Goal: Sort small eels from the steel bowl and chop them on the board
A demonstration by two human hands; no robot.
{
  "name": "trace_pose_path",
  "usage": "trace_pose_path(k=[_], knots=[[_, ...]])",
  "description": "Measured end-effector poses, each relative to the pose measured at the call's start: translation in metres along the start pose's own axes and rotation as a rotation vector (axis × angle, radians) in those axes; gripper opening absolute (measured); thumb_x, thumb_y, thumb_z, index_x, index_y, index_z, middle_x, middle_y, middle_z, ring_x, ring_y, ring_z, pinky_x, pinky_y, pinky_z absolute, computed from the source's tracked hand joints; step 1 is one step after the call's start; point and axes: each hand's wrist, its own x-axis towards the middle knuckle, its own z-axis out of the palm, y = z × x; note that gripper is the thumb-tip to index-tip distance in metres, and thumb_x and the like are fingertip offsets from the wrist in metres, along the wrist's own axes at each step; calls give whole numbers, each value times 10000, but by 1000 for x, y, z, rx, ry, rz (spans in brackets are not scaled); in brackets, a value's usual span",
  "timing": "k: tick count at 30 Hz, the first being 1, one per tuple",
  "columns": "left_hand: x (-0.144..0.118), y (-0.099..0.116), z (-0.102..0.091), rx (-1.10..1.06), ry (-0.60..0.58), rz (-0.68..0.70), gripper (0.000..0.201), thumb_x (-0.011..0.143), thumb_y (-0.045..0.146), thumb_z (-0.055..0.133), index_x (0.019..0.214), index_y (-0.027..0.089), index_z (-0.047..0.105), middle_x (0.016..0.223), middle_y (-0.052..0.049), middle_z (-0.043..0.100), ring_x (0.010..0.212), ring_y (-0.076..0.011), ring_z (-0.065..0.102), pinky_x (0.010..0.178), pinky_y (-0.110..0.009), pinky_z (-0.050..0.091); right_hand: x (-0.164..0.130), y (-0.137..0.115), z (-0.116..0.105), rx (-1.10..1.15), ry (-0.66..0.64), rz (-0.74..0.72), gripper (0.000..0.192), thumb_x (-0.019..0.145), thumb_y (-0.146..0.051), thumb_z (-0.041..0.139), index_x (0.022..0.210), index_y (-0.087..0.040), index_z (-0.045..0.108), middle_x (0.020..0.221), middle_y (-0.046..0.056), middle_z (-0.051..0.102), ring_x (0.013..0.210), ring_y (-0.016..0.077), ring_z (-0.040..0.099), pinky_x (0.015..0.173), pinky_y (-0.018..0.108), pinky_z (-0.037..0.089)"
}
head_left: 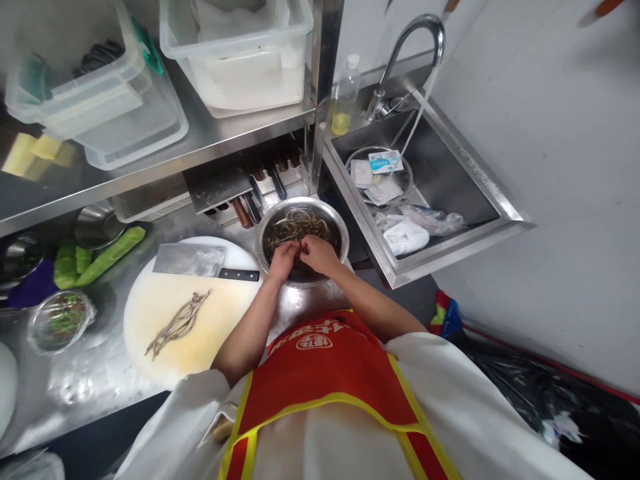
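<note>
A round steel bowl (261, 243) holds a tangle of long, thin, dark strips (300, 225) that look like small eels or eel strips. My left hand (283, 260) and my right hand (319, 255) meet over the bowl's near half, fingers pinched closed and fingertips almost touching. What sits between the fingers is too small and hidden to make out. Left of the bowl, a bundle of similar strips (180, 323) lies on a round white cutting board (220, 327). Across the board's far side rests a cleaver (190, 260), its black handle pointing toward the bowl.
At right, a tap (407, 40) runs into a sink (465, 180) holding a basin and packages. Knives stand in a rack (270, 193) behind the bowl. Overhead is a steel shelf (210, 143) with plastic tubs (260, 73). Green gourd pieces (113, 257) and a wrapped bowl (61, 321) lie left.
</note>
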Motion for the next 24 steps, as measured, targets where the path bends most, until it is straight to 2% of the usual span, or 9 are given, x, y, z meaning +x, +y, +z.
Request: trace_pose_path(k=[6,10,14,18,21,24], knots=[[-1,1,-1,67,1,16,112,750,273,686,729,167,716,672,1,634,639,-135,532,641,-247,386,2,2,2,-5,-15,-4,42,841,-228,607,861,-193,622,850,43,670,815,190,592,726,285,400],[-2,5,2,5,4,-13,115,702,254,722,763,159,743,718,-14,687,655,-133,567,652,-244,410,1,3,1,8,-8,-18,44,841,-226,610,836,-187,629,818,36,666,792,184,589,720,281,393],[-1,12,3,-145,-1,-167,129,652,241,766,718,143,716,638,-6,657,567,-106,541,587,-233,392,0,6,1,16,11,-49,54,859,-217,597,833,-184,630,826,33,673,791,174,594,721,272,390],[1,21,2,-283,-92,-340,180,642,252,792,707,123,685,647,-37,668,571,-126,591,558,-241,419,-2,11,2,-15,5,-107,60,881,-225,598,863,-186,639,875,34,684,822,170,609,739,270,394],[2,26,1,-288,-133,-413,149,651,221,769,702,113,681,638,-50,671,545,-135,598,543,-256,443,-4,13,3,-52,-16,-131,73,887,-254,612,887,-187,641,898,37,688,827,174,616,729,271,394],[3,27,2,-241,-106,-425,89,645,162,717,614,124,642,568,-39,638,481,-124,555,493,-251,410,-5,12,3,-77,-31,-160,59,885,-239,609,891,-189,639,907,38,690,842,177,622,726,268,394]])
